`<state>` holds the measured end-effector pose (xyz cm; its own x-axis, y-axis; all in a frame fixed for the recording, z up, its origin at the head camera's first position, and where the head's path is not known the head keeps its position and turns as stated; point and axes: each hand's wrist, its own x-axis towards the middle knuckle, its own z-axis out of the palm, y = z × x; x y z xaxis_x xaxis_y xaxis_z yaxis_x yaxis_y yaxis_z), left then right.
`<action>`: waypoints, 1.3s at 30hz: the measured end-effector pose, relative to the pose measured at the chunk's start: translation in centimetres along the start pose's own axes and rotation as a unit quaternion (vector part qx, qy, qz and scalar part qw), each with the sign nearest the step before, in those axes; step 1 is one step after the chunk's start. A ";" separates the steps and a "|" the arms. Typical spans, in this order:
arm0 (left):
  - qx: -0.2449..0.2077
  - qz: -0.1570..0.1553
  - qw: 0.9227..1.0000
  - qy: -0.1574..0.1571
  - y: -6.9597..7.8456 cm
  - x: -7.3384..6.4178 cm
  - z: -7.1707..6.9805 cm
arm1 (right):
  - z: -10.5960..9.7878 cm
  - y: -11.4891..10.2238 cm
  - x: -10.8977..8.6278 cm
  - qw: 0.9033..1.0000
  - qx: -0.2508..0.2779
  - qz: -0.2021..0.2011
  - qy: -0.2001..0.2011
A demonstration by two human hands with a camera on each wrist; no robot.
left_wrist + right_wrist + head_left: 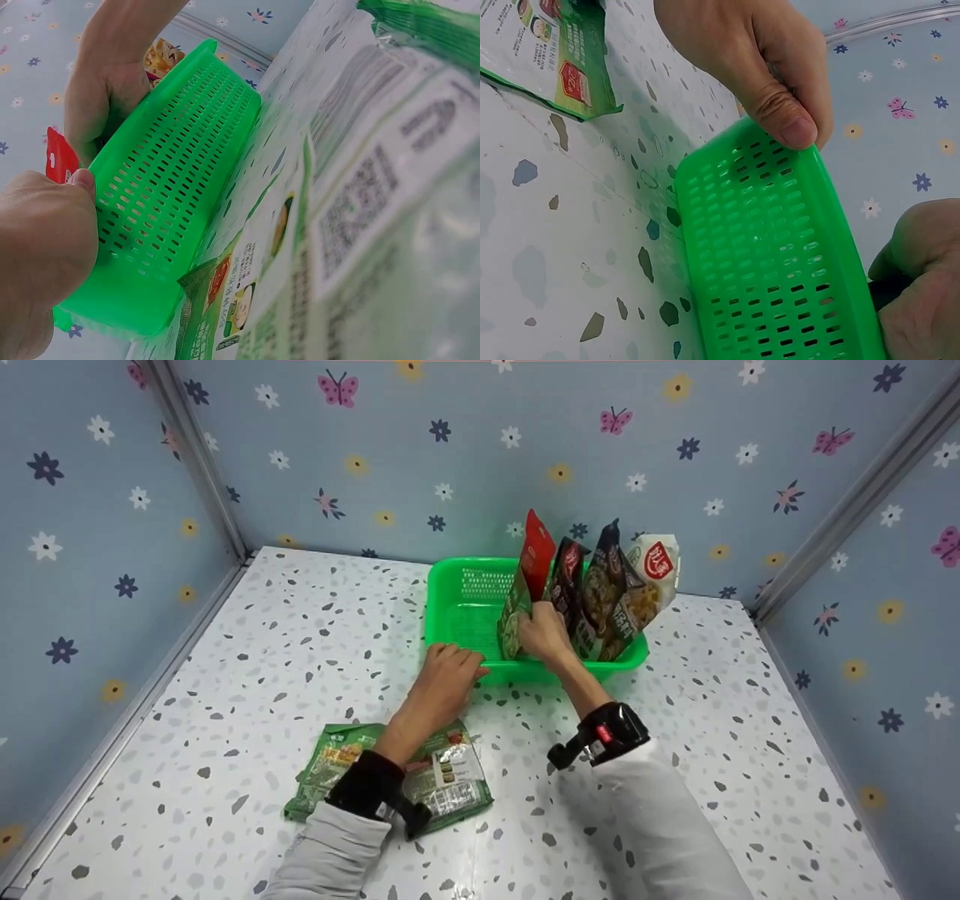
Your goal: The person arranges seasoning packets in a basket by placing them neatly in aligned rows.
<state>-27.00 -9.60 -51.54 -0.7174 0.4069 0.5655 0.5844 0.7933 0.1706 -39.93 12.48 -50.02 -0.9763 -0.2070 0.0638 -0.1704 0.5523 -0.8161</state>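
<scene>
My left hand holds the near rim of a green plastic basket at its left corner. In the right wrist view the thumb of that hand presses on the outside of the rim. Reaching over the same rim, my right hand grips the near edge of a red-topped food packet standing in the basket; its fingertips are mostly hidden. To its right, two dark food packets and a white-topped one stand upright, leaning together.
Green food packets lie flat on the speckled table, partly under my left forearm. Patterned wall panels rise behind the basket and on both sides. The basket's left part shows its bare floor.
</scene>
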 end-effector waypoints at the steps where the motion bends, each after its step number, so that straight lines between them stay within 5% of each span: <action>1: -0.001 -0.001 1.000 -0.002 0.0 0.0 0.0 | -0.1 -0.1 -0.1 1.000 0.001 0.001 -0.001; 5: -0.004 -0.003 1.000 -0.011 0.0 0.0 0.0 | -0.5 -2.6 -1.9 1.000 -0.002 0.011 -0.012; 12: -0.003 -0.007 1.000 -0.022 0.2 -0.1 0.0 | -0.4 -0.7 -1.0 1.000 0.011 0.013 -0.023; 23: 0.000 0.007 1.000 0.004 0.0 0.0 0.1 | -1.3 -5.9 -4.4 0.999 0.014 0.020 -0.027; 36: 0.001 -0.001 1.000 -0.005 -0.1 0.1 -0.1 | -1.5 -6.1 -4.5 1.000 0.000 0.017 -0.024; 39: -0.002 -0.002 1.000 -0.008 -0.1 0.1 0.0 | -1.4 -4.7 -3.8 1.000 0.008 0.006 -0.029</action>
<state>-27.14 -9.63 -51.44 -0.7257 0.4118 0.5511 0.5831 0.7933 0.1751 -35.62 11.78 -45.58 -0.9686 -0.2477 0.0216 -0.1572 0.5426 -0.8251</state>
